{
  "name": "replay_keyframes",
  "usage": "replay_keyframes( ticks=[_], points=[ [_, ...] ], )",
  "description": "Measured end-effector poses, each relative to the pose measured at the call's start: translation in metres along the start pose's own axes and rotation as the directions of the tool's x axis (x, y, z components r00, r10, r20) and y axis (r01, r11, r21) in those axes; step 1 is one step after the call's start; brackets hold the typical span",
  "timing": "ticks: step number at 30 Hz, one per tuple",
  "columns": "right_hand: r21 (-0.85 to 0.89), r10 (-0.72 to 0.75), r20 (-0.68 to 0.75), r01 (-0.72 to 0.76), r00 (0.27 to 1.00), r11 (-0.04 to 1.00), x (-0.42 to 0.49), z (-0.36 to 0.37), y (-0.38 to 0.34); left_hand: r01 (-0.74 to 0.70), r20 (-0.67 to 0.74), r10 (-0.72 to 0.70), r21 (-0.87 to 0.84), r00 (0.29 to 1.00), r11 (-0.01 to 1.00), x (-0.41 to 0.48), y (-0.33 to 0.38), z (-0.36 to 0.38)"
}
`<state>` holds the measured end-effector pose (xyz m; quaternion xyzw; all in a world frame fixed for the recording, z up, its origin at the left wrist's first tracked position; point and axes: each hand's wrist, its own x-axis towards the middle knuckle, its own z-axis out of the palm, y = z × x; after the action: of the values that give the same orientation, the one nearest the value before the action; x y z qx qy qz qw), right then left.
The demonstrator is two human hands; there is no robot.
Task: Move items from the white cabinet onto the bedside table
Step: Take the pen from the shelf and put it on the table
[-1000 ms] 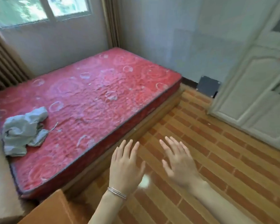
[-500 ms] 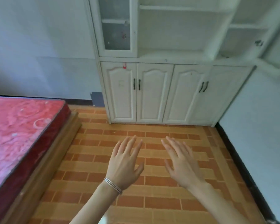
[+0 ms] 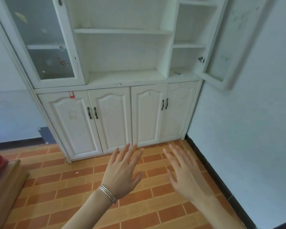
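Head view: both hands — left hand (image 3: 122, 174), right hand (image 3: 183, 174) — fingers spread, empty; open glass door (image 3: 221, 47) on white cabinet (image 3: 120, 86) could catch my reach.

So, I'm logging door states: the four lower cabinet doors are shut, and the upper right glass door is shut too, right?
Not quite. The head view shows the white cabinet with its upper right glass door swung open; the four lower doors are shut.

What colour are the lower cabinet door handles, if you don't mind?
The handles are black; head view shows them best.
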<state>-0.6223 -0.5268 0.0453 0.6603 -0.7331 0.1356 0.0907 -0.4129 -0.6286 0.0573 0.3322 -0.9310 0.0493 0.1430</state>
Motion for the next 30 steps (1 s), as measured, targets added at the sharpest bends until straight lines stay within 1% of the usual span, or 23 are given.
replay_keyframes(
  ticks=[3, 7, 10, 15, 19, 23, 26, 30],
  points=[
    [-0.009, 0.024, 0.001, -0.024, 1.0, 1.0, 0.04, 0.009, 0.01, -0.016, 0.013, 0.016, 0.007, 1.0, 1.0, 0.046, -0.029, 0.01],
    [-0.053, 0.053, -0.074, -0.057, 0.996, 0.997, 0.107, 0.01, 0.034, -0.033, -0.038, 0.033, -0.003, 0.999, 0.999, 0.125, -0.066, 0.014],
    [-0.069, 0.1, -0.105, -0.107, 0.99, 0.992, 0.145, 0.012, 0.058, -0.089, -0.054, 0.088, -0.011, 0.995, 0.996, 0.177, -0.073, 0.023],
    [-0.083, 0.175, -0.107, -0.184, 0.979, 0.979, 0.176, 0.032, 0.107, -0.177, -0.029, 0.176, -0.046, 0.984, 0.983, 0.246, -0.064, 0.056],
    [-0.089, 0.232, -0.074, -0.239, 0.97, 0.967, 0.201, 0.053, 0.161, -0.196, -0.023, 0.196, -0.047, 0.98, 0.979, 0.305, -0.057, 0.094],
    [-0.129, 0.209, -0.097, -0.22, 0.973, 0.967, 0.242, 0.065, 0.233, -0.175, -0.031, 0.173, -0.068, 0.984, 0.982, 0.38, -0.038, 0.121],
    [-0.14, 0.219, -0.12, -0.235, 0.968, 0.962, 0.278, 0.065, 0.288, -0.168, -0.039, 0.166, -0.073, 0.985, 0.983, 0.437, -0.021, 0.13],
    [-0.12, 0.166, -0.13, -0.181, 0.978, 0.976, 0.327, 0.065, 0.356, -0.122, -0.082, 0.117, -0.06, 0.99, 0.991, 0.513, -0.007, 0.135]
  ],
)
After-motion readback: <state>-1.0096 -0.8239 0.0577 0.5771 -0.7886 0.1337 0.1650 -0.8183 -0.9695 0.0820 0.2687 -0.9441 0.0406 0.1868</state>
